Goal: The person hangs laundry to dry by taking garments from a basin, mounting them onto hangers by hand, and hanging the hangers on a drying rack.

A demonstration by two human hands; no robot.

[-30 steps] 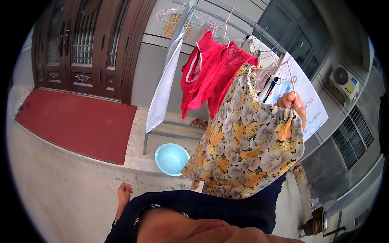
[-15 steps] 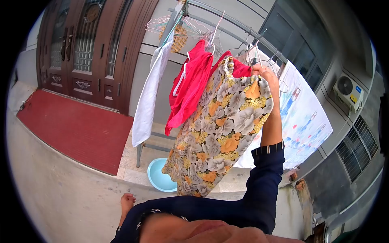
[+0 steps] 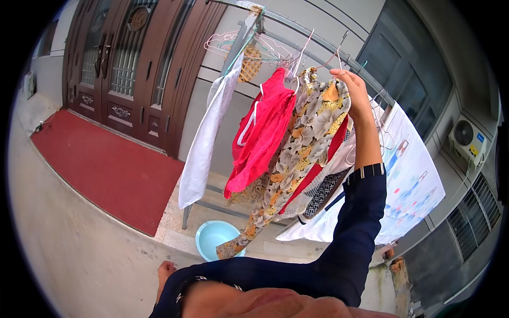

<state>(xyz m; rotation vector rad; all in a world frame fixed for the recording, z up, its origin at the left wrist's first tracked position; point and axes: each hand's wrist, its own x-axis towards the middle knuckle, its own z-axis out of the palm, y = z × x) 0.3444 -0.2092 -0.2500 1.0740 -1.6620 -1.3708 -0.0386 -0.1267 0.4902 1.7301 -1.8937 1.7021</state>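
At the top of the drying rack, my right hand (image 3: 354,91) is raised with its fingers closed around the neck of a clothes hanger (image 3: 339,59). From that hanger hangs a floral garment (image 3: 313,119) in grey, yellow and orange, turned partly edge-on, its lower end dangling in front of the basin. A red garment (image 3: 268,127) with white trim hangs just left of it. My left hand (image 3: 165,271) is low at my side, fingers curled and apart from the laundry; nothing shows in it.
A metal rack (image 3: 297,29) carries a white cloth (image 3: 212,132), bare hangers (image 3: 225,45) and a printed white sheet (image 3: 411,185). Below stands a light blue basin (image 3: 209,236). A red mat (image 3: 106,169) lies before the brown doors (image 3: 119,63); an air conditioner (image 3: 469,139) is at right.
The floral garment has swung from broad side to nearly edge-on, close beside the red one. More clothes behind it now show. My right hand still grips at the rail; the view has shifted slightly.
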